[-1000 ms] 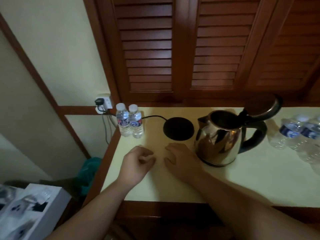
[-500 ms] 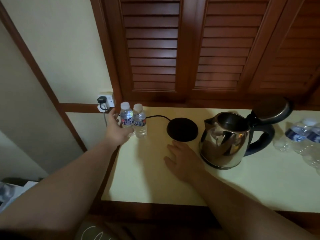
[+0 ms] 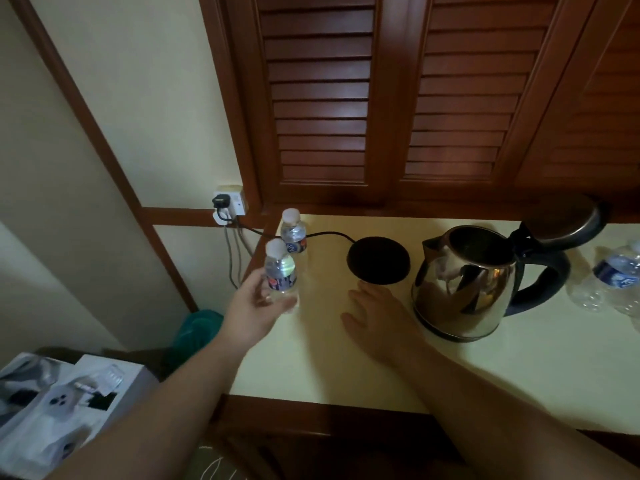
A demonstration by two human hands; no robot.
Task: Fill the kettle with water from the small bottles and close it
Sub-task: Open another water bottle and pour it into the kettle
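Kettle (image 3: 464,289) sitting right of centre on the counter (image 3: 519,368), lid (image 3: 564,216) flipped back behind the handle. Kettle base (image 3: 378,260) just left of it, cord running back-left to the wall socket (image 3: 230,204). One bottle (image 3: 293,232) standing at the back-left corner, another bottle (image 3: 281,275) in front of it, held up off the counter by the left hand (image 3: 251,315). Right hand (image 3: 375,322) flat on the counter, just in front of the base. More bottles (image 3: 616,282) lying over at the far right. Box (image 3: 52,407) down low, left of the counter.
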